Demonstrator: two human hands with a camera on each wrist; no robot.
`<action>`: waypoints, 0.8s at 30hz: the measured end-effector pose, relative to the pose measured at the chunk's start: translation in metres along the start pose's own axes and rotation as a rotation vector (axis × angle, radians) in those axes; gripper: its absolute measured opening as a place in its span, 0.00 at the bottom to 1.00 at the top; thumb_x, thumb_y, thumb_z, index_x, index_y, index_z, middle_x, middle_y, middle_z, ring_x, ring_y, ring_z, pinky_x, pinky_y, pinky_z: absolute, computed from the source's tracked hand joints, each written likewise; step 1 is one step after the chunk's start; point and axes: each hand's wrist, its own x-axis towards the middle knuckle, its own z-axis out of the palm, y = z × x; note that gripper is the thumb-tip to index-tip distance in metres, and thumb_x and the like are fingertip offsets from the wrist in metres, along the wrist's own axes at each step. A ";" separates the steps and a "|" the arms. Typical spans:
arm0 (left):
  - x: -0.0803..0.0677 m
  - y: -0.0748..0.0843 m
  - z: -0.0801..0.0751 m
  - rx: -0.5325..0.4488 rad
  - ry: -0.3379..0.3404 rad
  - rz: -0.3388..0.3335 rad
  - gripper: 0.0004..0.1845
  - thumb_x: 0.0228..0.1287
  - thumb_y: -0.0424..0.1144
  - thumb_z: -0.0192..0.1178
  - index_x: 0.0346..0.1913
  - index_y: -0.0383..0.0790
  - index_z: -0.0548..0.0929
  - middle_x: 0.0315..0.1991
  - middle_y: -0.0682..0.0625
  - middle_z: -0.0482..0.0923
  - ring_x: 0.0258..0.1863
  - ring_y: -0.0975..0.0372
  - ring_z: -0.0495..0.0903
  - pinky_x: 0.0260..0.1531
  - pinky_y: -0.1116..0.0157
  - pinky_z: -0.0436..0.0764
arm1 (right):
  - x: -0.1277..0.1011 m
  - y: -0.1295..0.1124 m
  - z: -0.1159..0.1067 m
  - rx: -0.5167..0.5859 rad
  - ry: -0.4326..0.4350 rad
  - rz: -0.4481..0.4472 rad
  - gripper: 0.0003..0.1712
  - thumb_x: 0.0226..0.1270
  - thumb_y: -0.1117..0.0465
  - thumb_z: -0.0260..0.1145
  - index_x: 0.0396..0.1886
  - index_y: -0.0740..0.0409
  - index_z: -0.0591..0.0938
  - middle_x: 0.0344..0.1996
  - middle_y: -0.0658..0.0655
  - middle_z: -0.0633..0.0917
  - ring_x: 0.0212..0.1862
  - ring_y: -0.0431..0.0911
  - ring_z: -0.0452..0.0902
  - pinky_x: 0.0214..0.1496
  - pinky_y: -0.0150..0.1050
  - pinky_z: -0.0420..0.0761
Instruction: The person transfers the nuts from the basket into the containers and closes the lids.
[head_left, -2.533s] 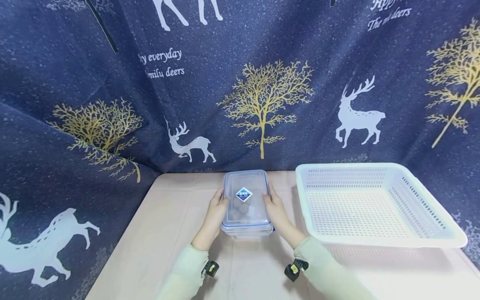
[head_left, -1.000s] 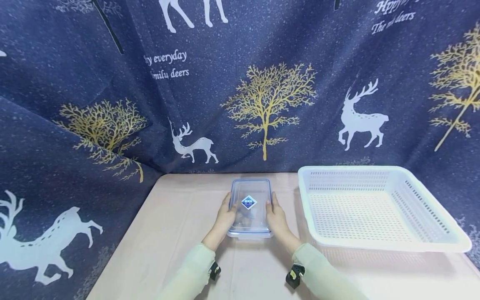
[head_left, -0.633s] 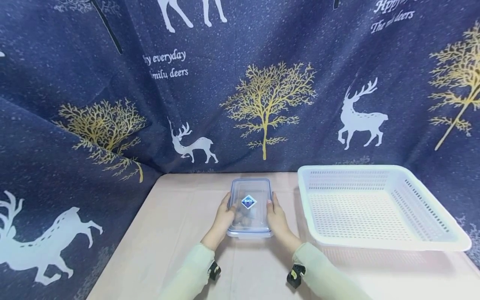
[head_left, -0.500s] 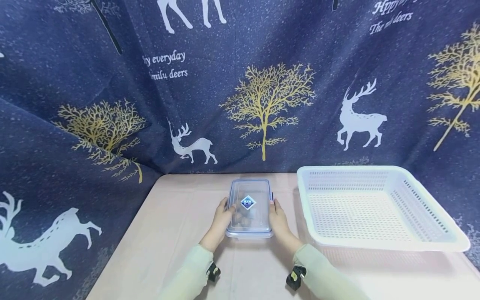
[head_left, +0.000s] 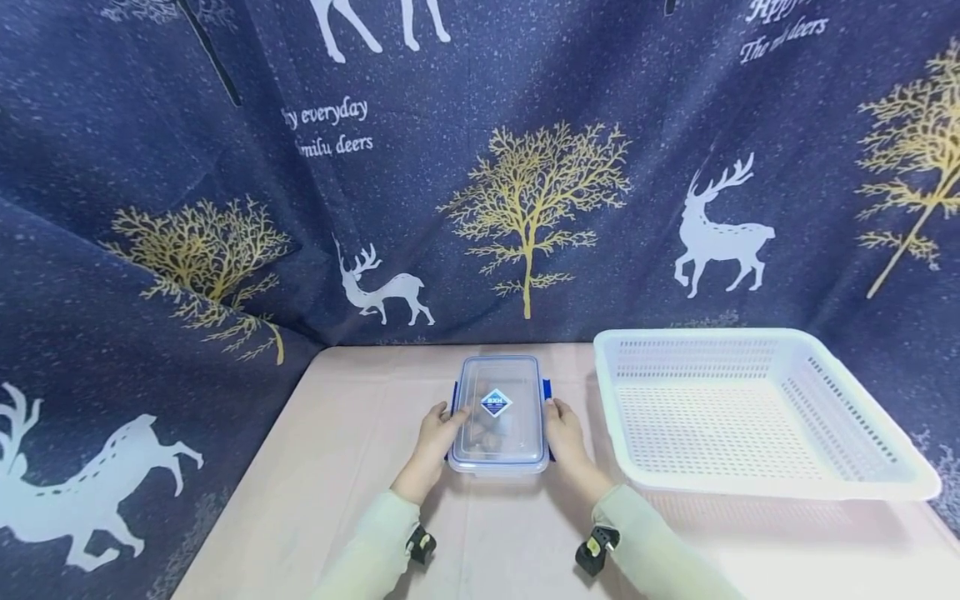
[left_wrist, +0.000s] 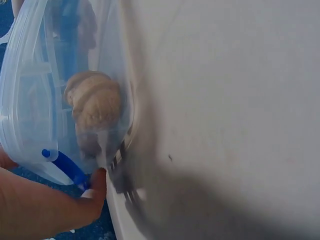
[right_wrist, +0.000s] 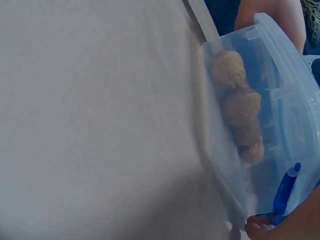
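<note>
Both hands, left (head_left: 435,429) and right (head_left: 564,432) | grip: pinching blue clips | clear rectangular plastic box (head_left: 498,412), wrinkled walnuts (right_wrist: 239,107)

Container (head_left: 498,414) set down on table (head_left: 337,467), both side clips (head_left: 547,389) flipped outward

We see bare beige table (head_left: 352,467) left of the clear rectangular plastic container with blue side clips (head_left: 498,412), open up to the dark blue deer-print curtain (head_left: 150,333) that walls the left and back. Our left hand (head_left: 433,435) and right hand (head_left: 566,433) flank the container, each grip filling its side. To the right, the white perforated plastic basket (head_left: 862,479) stands near, leaving a narrow lane by the right hand. Table in front of the container is free between our sleeves. A free strip runs behind the container to the curtain.
</note>
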 end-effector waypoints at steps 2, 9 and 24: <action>0.000 0.000 -0.003 -0.008 0.017 0.023 0.39 0.67 0.39 0.57 0.69 0.18 0.50 0.63 0.22 0.62 0.61 0.36 0.68 0.63 0.48 0.69 | 0.000 -0.001 -0.002 -0.009 0.017 -0.004 0.30 0.78 0.58 0.43 0.67 0.79 0.58 0.65 0.79 0.64 0.68 0.69 0.58 0.71 0.58 0.59; 0.002 0.006 -0.008 -0.005 0.062 0.075 0.38 0.64 0.33 0.60 0.69 0.19 0.52 0.61 0.25 0.66 0.59 0.38 0.71 0.59 0.50 0.75 | -0.001 -0.009 -0.006 0.014 0.057 -0.037 0.29 0.77 0.60 0.44 0.68 0.78 0.59 0.65 0.78 0.64 0.67 0.68 0.59 0.71 0.57 0.61; 0.002 0.002 0.004 -0.010 0.039 0.149 0.28 0.65 0.29 0.55 0.64 0.21 0.61 0.59 0.26 0.68 0.59 0.39 0.71 0.60 0.50 0.74 | -0.005 -0.006 0.008 -0.079 0.036 -0.170 0.31 0.70 0.66 0.55 0.67 0.79 0.60 0.61 0.79 0.68 0.63 0.69 0.66 0.66 0.57 0.67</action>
